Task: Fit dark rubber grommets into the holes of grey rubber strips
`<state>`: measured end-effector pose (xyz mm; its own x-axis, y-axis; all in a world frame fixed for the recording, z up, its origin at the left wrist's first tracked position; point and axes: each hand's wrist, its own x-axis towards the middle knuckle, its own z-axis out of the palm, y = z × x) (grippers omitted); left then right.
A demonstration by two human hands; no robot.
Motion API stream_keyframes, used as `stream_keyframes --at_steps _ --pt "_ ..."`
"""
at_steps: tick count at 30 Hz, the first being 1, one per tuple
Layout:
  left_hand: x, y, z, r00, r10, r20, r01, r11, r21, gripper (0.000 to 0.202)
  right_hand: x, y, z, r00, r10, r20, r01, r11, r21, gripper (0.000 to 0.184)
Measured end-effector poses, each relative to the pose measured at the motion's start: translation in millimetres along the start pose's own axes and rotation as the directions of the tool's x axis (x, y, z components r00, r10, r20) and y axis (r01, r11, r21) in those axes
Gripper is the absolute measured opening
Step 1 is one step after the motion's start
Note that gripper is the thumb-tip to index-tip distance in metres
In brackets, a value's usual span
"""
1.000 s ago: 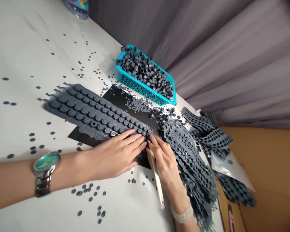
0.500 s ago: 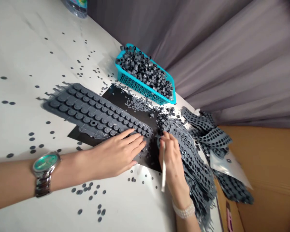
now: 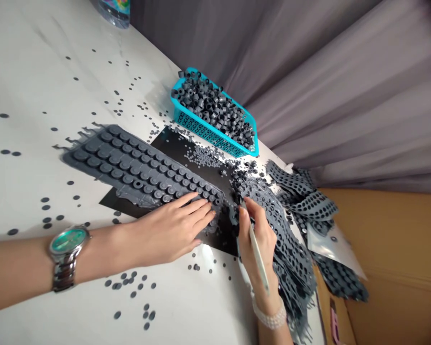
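- Left hand [image 3: 168,235]: open and flat, fingers slightly spread, resting on the near end of a grey moulded rubber sheet [image 3: 129,167] – likely light and floppy, easiest to take by its ragged far edge
- Right hand [image 3: 256,239]: narrow pinch on a slim white stick [image 3: 260,270], tip just beyond the left fingertips
- Under the left hand: black mat [image 3: 175,141]
- Beside the right hand: heap of punched grey sheets [image 3: 290,254]
- Around the left hand: loose dark discs [image 3: 122,282] on a white table [image 3: 39,72]
- Past both hands: blue plastic basket [image 3: 208,136] of grey rubber rings [image 3: 211,108], near the table's far edge

Nothing is legible: the bottle label [image 3: 114,10], wristwatch dial [image 3: 69,241] and pink cardboard marking [image 3: 333,326] are all too blurred.
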<state>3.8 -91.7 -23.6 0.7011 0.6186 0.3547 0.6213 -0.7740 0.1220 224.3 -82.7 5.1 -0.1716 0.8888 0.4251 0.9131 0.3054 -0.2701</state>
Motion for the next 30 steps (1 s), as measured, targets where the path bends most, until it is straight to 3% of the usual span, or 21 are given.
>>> stream_keyframes --at_steps 3,7,11,14,19,30 --pt "1 0 0.0 1.000 0.001 -0.003 -0.001 1.000 -0.006 0.052 4 -7 3 0.997 -0.050 -0.056 0.050 0.999 0.006 0.027" --pt "1 -1 0.1 1.000 0.002 -0.003 -0.002 1.000 -0.012 0.051 5 -7 7 0.984 -0.178 0.001 0.178 0.983 0.047 0.025" --pt "1 -1 1.8 1.000 -0.002 -0.010 0.002 1.000 -0.008 0.051 6 -3 11 0.915 -0.398 0.064 0.395 0.917 0.047 0.026" --pt "1 0 2.6 1.000 0.008 -0.014 -0.008 1.000 0.002 0.052 7 -2 13 0.864 -0.497 0.084 0.497 0.867 0.017 0.026" --pt "1 0 1.1 1.000 0.004 -0.028 -0.003 1.000 0.019 0.052 9 -3 14 0.848 -0.519 0.110 0.524 0.852 -0.019 0.023" --pt "1 0 0.2 1.000 0.001 -0.020 -0.001 1.000 0.001 0.051 8 -3 15 0.812 -0.487 0.323 0.526 0.849 -0.041 0.025"
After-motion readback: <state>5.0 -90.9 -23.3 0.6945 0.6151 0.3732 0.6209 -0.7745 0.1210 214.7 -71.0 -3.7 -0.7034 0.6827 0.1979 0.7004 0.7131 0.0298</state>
